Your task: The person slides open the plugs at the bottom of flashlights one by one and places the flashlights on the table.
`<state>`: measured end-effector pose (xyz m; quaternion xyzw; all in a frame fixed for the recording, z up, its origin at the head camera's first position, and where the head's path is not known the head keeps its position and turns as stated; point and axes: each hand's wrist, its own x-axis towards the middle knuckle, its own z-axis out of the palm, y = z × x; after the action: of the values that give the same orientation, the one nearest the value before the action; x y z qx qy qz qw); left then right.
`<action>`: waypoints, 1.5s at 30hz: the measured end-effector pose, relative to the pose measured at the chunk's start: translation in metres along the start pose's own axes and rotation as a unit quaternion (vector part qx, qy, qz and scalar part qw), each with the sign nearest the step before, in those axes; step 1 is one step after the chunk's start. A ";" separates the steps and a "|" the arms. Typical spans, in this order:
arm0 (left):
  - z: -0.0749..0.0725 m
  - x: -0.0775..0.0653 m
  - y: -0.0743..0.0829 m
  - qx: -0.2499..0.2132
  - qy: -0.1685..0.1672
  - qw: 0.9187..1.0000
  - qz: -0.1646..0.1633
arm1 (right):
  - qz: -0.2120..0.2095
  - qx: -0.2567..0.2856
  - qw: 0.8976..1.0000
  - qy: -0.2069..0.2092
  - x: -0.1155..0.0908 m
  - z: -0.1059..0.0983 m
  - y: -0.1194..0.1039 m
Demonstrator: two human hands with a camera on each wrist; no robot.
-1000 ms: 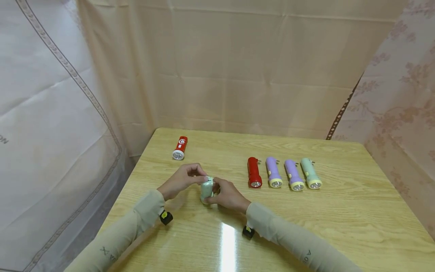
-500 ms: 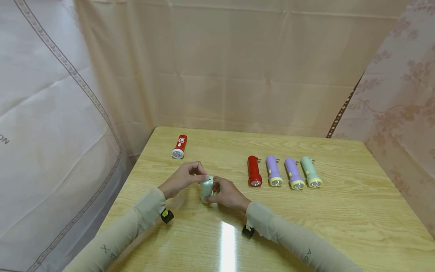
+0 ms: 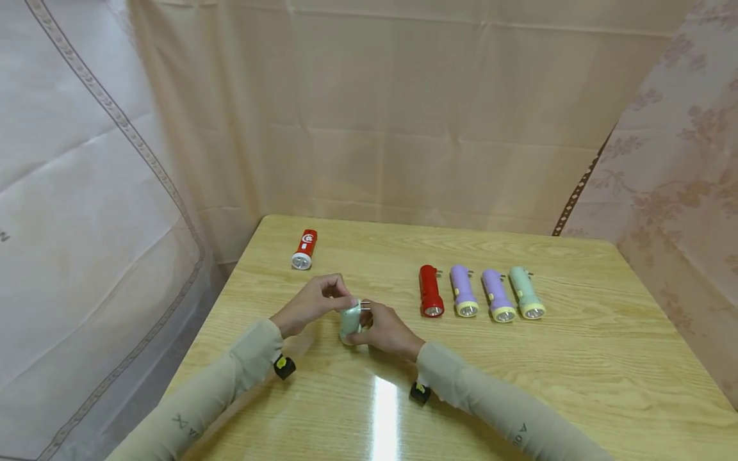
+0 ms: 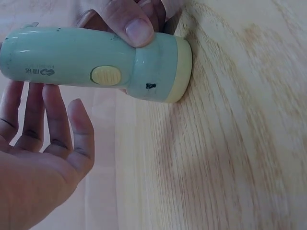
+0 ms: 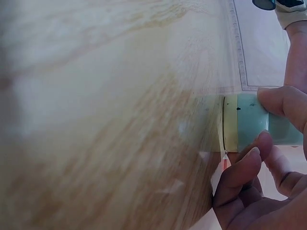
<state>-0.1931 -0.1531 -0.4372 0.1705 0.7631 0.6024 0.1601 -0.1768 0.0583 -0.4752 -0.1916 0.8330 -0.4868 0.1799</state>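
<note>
A mint-green flashlight (image 3: 350, 320) with a pale yellow head ring stands upright, lens end down on the wooden table. My right hand (image 3: 387, 330) grips its lower body from the right, the thumb on the near side. At the top, my left hand (image 3: 314, 304) pinches the tail end, where metal plug prongs (image 3: 365, 306) stick out to the right. The left wrist view shows the yellow slide switch (image 4: 106, 75) and the left fingers (image 4: 55, 112) along one side of the body. Curled right fingers (image 5: 240, 175) are beside the head in the right wrist view.
A red flashlight with a white rim (image 3: 304, 250) lies at the back left. To the right, a dark red flashlight (image 3: 430, 291), two purple ones (image 3: 464, 291) (image 3: 498, 296) and another mint-green one (image 3: 526, 293) lie in a row. Cloth hangs behind the table (image 3: 576, 371).
Both hands keep nearly the same place on the mint-green flashlight. The plug prongs at its tail show a little more, pointing right.
</note>
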 end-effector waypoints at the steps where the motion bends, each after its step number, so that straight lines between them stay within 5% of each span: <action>1: -0.001 0.000 -0.001 0.003 -0.002 1.000 0.004 | 0.001 0.000 1.000 0.001 0.000 0.000 0.000; 11: -0.013 -0.011 -0.015 0.023 -0.039 0.997 0.066 | 0.008 0.017 1.000 -0.016 0.001 0.001 0.001; 22: -0.010 -0.014 -0.016 0.075 -0.001 0.990 0.117 | -0.003 0.023 1.000 -0.020 0.000 -0.003 0.007; 33: -0.009 -0.012 -0.017 0.053 0.035 0.995 0.073 | 0.024 0.038 0.998 -0.041 -0.003 0.002 0.006; 45: -0.014 -0.006 -0.023 0.029 0.033 0.999 -0.005 | 0.044 0.072 0.995 -0.044 -0.008 0.007 0.004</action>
<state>-0.1961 -0.1731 -0.4559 0.1511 0.7859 0.5847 0.1329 -0.1668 0.0589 -0.4811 -0.1629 0.7947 -0.5283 0.2507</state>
